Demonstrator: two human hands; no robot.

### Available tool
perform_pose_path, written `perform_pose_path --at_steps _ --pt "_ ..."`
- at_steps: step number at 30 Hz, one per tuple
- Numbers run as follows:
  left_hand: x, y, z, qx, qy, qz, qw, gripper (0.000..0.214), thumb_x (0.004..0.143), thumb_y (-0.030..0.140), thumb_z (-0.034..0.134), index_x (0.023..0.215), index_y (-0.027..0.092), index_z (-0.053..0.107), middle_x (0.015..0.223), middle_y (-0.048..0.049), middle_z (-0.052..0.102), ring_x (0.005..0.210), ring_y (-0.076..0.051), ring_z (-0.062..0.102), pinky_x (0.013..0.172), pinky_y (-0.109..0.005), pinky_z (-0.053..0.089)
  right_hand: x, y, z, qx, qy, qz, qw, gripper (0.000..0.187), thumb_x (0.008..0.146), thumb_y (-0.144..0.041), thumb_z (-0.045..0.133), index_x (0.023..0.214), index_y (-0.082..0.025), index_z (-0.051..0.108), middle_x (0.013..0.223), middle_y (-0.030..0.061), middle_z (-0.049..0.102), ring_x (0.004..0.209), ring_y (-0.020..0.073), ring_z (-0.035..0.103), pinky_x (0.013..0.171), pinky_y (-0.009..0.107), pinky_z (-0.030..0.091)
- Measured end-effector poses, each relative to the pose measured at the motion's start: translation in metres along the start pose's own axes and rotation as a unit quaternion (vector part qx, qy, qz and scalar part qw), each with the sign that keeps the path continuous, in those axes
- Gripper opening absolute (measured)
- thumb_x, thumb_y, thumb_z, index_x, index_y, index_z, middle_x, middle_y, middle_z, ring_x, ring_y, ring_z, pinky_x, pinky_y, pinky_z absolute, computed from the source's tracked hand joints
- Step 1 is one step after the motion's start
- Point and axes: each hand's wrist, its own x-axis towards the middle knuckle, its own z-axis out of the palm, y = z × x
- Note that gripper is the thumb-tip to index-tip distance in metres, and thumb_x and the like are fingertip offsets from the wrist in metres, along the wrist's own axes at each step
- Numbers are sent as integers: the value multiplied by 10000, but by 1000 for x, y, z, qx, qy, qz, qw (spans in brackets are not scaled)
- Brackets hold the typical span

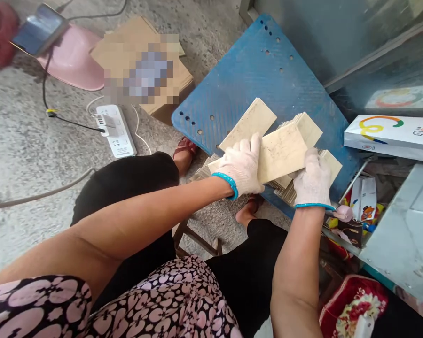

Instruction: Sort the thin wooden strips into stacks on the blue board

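Gloved hands grip a pale wooden slat over a blue board.

The left hand (242,165) and right hand (313,180) each clasp one end of the slat (281,152), above a loose stack of slats (303,141) on the blue board (254,80). An uneven grip could likely tip the stack off the board's edge.

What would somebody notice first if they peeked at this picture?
Right in the middle, two white-gloved hands, the left hand and the right hand, grip a pale rectangular wooden slat between them. It is held over a messy pile of similar slats lying on a bright blue board with holes. Off to the left on the concrete floor lies a white power strip, near a pink plastic stool.
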Motion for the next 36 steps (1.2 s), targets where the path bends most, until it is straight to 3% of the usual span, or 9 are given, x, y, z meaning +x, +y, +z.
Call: perform_pose_path --at_steps 6,9,12,19,23,28,36 --pt "-2 4 6 -58 -44 -55 996 1322 479 620 795 1557 210 148 1309 -183 534 1072 -373 613 819 -431 530 -5 -13 3 159 13 67 985 445 919 -609 456 933 -185 589 949 82 694 870 199 703 654 284 578" --pt "-2 5 2 -65 -59 -77 993 1256 482 653 791 1519 203 243 1245 -175 564 1018 -365 633 736 -411 539 -4 -12 -6 229 21 75 970 445 876 -640 550 858 -196 580 828 33 668 736 146 690 580 226 551" --pt "3 2 -1 -61 -41 -99 992 1219 479 613 821 1500 230 275 1275 -170 558 1059 -372 622 770 -417 537 -2 -5 -18 281 31 105 954 441 800 -616 689 796 -194 563 684 -26 593 577 92 620 510 179 515" --pt "40 -12 -13 -65 15 -185 980 1129 507 603 847 1446 204 361 1232 -183 596 1063 -390 623 833 -461 534 -2 -1 -31 327 32 107 938 401 737 -516 794 774 -191 563 662 -55 581 563 73 617 521 166 529" --pt "79 -20 -10 -32 48 -212 976 1222 487 546 881 1489 159 299 1352 -226 516 1190 -428 563 937 -482 505 -6 0 -34 312 50 95 944 394 733 -515 799 806 -194 584 652 -57 584 551 73 610 514 165 522" --pt "121 -32 11 16 72 -222 972 1384 456 508 906 1564 149 160 1411 -258 460 1265 -454 507 1007 -525 462 -10 1 -36 283 58 95 953 362 758 -504 768 850 -192 609 679 -45 592 589 86 622 535 175 525" --pt "150 -30 29 33 50 -261 963 1434 477 518 905 1593 127 93 1435 -292 435 1282 -474 481 974 -576 459 -11 5 -36 238 56 111 963 356 795 -507 725 914 -177 663 713 -10 634 650 113 651 574 201 542"
